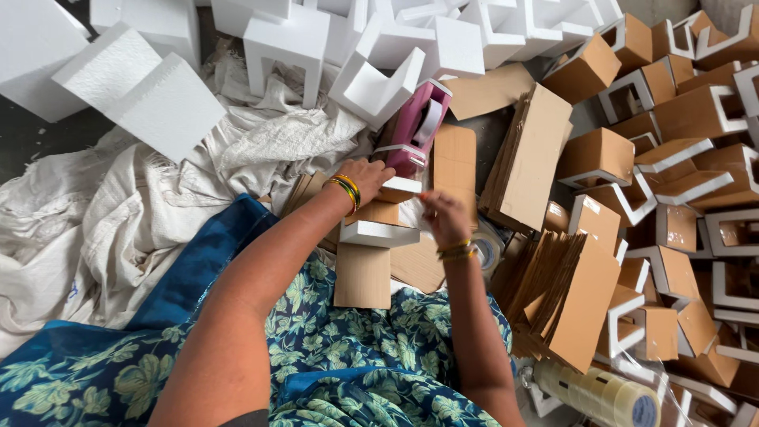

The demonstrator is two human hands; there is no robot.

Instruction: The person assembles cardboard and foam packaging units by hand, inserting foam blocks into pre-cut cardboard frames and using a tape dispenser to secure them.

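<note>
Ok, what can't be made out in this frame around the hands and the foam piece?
Head view only:
- Right hand: blurred, so its grip cannot be told.
- Foam piece: its far end is covered by the left hand.
- Tape dispenser: its lower end is partly hidden by the left hand's fingers.
- Tape rolls: cut off by the bottom edge.
- Card stack: its underside is out of sight.

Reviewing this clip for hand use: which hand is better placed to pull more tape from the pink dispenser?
Probably the left hand: it rests right beside the pink tape dispenser, while the right hand sits lower, pinching at the foam piece.
</note>
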